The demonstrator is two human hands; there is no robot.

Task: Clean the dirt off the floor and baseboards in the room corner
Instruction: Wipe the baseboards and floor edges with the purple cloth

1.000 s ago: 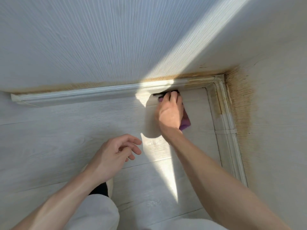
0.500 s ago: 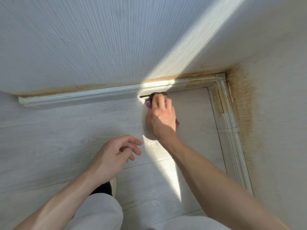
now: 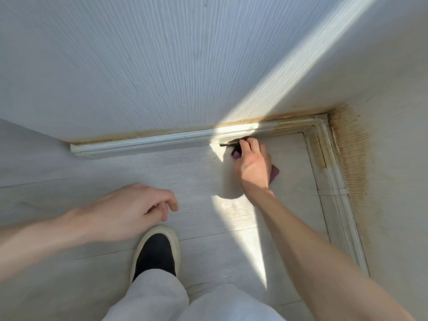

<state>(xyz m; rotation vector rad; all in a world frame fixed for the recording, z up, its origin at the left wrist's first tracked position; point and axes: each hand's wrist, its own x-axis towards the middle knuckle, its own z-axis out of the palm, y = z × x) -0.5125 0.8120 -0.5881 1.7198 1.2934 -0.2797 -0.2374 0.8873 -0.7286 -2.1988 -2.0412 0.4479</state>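
The right hand curls its fingers round a purple brush, its dark bristles pressed against the foot of the far baseboard, near the stained corner of the floor. The left hand hovers above the floor with fingers loosely bent, holding nothing, over a black shoe.

**Surfaces near the corner**

Floor under the right hand looked like pale wood-grain laminate, matt, w/ thin plank seams. Back baseboard just beyond the fingertips was white, smooth, semi-gloss moulding, prob. plastic. Wall above it had fine ribbed texture, matt; brownish staining to the hand's right. Purple cloth under the palm looked soft. Trousers below the left hand: pale woven fabric.
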